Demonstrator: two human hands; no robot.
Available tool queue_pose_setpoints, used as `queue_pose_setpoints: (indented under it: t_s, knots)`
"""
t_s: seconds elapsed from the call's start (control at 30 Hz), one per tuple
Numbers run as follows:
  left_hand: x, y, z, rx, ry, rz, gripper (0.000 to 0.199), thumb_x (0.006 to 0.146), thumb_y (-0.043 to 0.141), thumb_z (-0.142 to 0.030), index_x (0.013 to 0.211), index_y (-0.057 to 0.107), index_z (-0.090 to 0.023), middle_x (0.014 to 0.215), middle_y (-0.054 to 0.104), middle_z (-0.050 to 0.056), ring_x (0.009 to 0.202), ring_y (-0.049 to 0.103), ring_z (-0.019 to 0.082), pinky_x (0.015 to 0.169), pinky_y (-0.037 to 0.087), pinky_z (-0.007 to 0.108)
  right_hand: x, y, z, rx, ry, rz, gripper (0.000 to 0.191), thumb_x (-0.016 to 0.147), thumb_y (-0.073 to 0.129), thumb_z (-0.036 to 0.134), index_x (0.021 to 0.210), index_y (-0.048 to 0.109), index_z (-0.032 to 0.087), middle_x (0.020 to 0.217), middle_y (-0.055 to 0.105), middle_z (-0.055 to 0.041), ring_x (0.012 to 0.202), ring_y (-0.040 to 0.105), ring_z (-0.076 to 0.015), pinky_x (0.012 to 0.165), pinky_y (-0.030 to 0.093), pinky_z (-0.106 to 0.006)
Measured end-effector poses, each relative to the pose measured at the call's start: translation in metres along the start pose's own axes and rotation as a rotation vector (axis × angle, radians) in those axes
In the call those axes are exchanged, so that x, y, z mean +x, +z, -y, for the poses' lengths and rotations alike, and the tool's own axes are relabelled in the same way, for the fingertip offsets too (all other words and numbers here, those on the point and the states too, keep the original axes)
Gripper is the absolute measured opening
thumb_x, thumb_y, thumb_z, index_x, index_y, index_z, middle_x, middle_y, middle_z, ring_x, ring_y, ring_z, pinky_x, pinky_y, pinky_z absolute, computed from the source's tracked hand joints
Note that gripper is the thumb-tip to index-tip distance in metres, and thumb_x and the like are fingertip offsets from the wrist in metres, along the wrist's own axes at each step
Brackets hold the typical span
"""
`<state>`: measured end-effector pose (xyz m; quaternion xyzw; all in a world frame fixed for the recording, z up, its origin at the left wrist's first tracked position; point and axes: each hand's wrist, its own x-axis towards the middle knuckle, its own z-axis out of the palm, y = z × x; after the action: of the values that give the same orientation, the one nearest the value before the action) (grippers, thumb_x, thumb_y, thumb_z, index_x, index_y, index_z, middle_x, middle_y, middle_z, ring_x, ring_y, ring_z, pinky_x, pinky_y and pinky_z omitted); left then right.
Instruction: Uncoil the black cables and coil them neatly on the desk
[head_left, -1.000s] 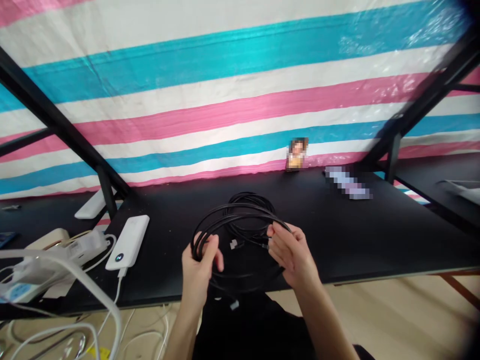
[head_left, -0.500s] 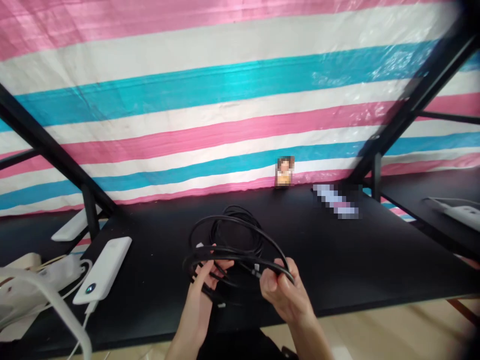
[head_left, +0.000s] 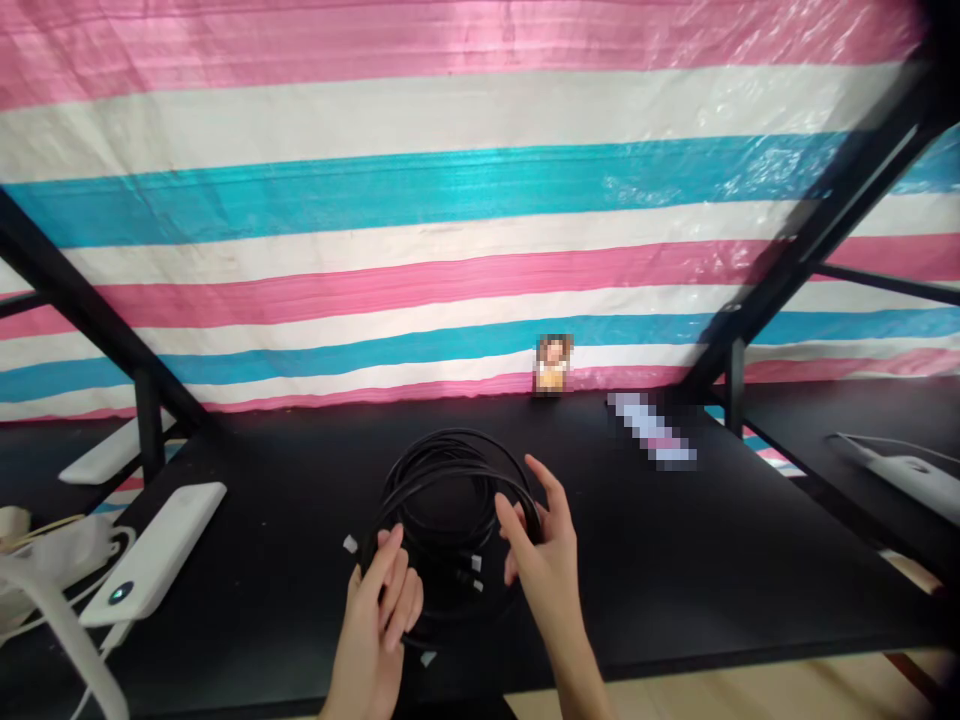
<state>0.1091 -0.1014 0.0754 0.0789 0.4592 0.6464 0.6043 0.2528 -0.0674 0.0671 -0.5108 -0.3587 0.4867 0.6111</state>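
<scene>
A black cable point(head_left: 450, 472) is gathered in several loops over the table, with small white tags on it and a metal-tipped plug point(head_left: 478, 585) inside the coil. My left hand point(head_left: 384, 600) is closed round the left side of the loops, its fingers curled inward. At the right side, my right hand point(head_left: 546, 550) loosely holds the loops between thumb and fingers, the index finger stretched upward. Part of the cable is hidden behind both hands, and its lower loops are hard to tell from the black tabletop.
The black table point(head_left: 300, 520) backs onto a striped plastic sheet point(head_left: 420, 200). On its left lies a white power bank point(head_left: 154, 555) with a cord, beside a white power strip point(head_left: 64, 560). A blurred-out small figure point(head_left: 552, 365) and a blurred-out flat item point(head_left: 651, 430) stay at the back.
My right hand has brought its stretch of cable in to the coil and loosened its fist, with the index finger now raised. My left hand has moved left and curled its fingers. The view has shifted slightly.
</scene>
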Motion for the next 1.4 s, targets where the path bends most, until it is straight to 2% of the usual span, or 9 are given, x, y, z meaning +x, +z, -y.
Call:
queue_pose_setpoints:
  t_s: [0.13,0.37,0.6,0.73,0.83,0.9,1.03,1.23,1.4]
  knots:
    - [0.005,0.007,0.007,-0.161,-0.236,0.103,0.055,0.063,0.079,-0.027,0.044,0.028,-0.02,0.034,0.022,-0.012,0.029,0.017,0.0,0.034,0.028,0.018,0.013,-0.008,-0.005,-0.21,-0.076,0.026,0.066,0.075,0.067,0.053,0.131,0.05,0.022,0.066,0.046,0.0061,0.038,0.037,-0.0046,0.027,0.037,-0.016]
    - [0.005,-0.005,0.023,-0.346,-0.386,0.231,0.071,0.055,0.08,-0.023,0.047,0.009,-0.022,0.035,0.016,-0.011,0.028,0.022,0.001,0.034,0.029,0.017,0.022,-0.018,0.004,-0.321,-0.04,0.071,0.053,0.084,0.046,0.064,0.096,0.062,0.015,0.044,0.036,0.0087,0.03,0.036,-0.0067,0.027,0.031,-0.015]
    - [-0.003,-0.011,0.021,-0.422,-0.233,0.466,0.052,0.073,0.069,-0.027,0.043,0.028,-0.019,0.035,0.005,-0.011,0.029,0.006,0.002,0.036,0.029,0.016,0.022,-0.025,-0.002,-0.401,0.036,0.19,0.048,0.083,0.045,0.063,0.085,0.058,0.017,0.04,0.033,0.0099,0.028,0.033,-0.0062,0.027,0.025,-0.014]
    - [-0.018,-0.008,0.018,-0.467,-0.226,0.693,0.025,0.076,0.066,-0.037,0.061,0.053,-0.02,0.033,0.008,-0.012,0.028,0.015,0.004,0.041,0.034,0.018,0.023,-0.028,0.001,-0.385,0.044,0.252,0.049,0.085,0.043,0.063,0.087,0.058,0.017,0.038,0.034,0.0104,0.027,0.032,-0.0057,0.027,0.023,-0.014]
    - [-0.029,-0.003,0.017,-0.508,-0.176,0.847,0.022,0.077,0.061,-0.044,0.079,0.06,-0.022,0.03,0.011,-0.011,0.027,0.025,0.007,0.039,0.031,0.019,0.024,-0.032,0.006,-0.358,0.038,0.289,0.051,0.086,0.042,0.062,0.092,0.058,0.015,0.038,0.035,0.0108,0.026,0.032,-0.0055,0.026,0.023,-0.014]
    - [-0.034,0.002,0.016,-0.544,-0.167,0.817,0.025,0.077,0.06,-0.046,0.082,0.061,-0.021,0.031,0.013,-0.011,0.027,0.024,0.007,0.038,0.032,0.019,0.024,-0.035,0.008,-0.348,0.041,0.29,0.051,0.087,0.042,0.061,0.096,0.059,0.014,0.039,0.035,0.0108,0.026,0.032,-0.0055,0.027,0.023,-0.014]
    - [-0.036,0.008,0.021,-0.652,-0.14,0.584,0.02,0.082,0.056,-0.035,0.073,0.06,-0.018,0.035,0.009,-0.013,0.026,0.007,0.003,0.036,0.03,0.015,0.017,-0.04,0.014,-0.329,-0.01,0.235,0.05,0.086,0.049,0.059,0.1,0.062,0.013,0.039,0.035,0.0106,0.028,0.032,-0.0053,0.028,0.025,-0.014]
    - [-0.039,0.008,0.032,-0.553,-0.1,0.388,0.034,0.078,0.066,-0.032,0.052,0.048,-0.018,0.037,0.003,-0.013,0.027,-0.003,0.002,0.03,0.024,0.016,0.001,-0.045,0.022,-0.375,-0.118,0.123,0.047,0.082,0.061,0.052,0.114,0.063,0.018,0.046,0.043,0.0082,0.032,0.038,-0.0072,0.03,0.031,-0.016]
    - [-0.042,0.0,0.033,-0.472,-0.044,0.281,0.038,0.069,0.074,-0.029,0.053,0.041,-0.02,0.037,0.016,-0.013,0.026,0.009,0.002,0.029,0.022,0.017,0.002,-0.047,0.017,-0.481,-0.104,0.266,0.033,0.086,0.055,0.05,0.09,0.063,0.018,0.041,0.042,0.0078,0.031,0.042,-0.0091,0.033,0.033,-0.019]
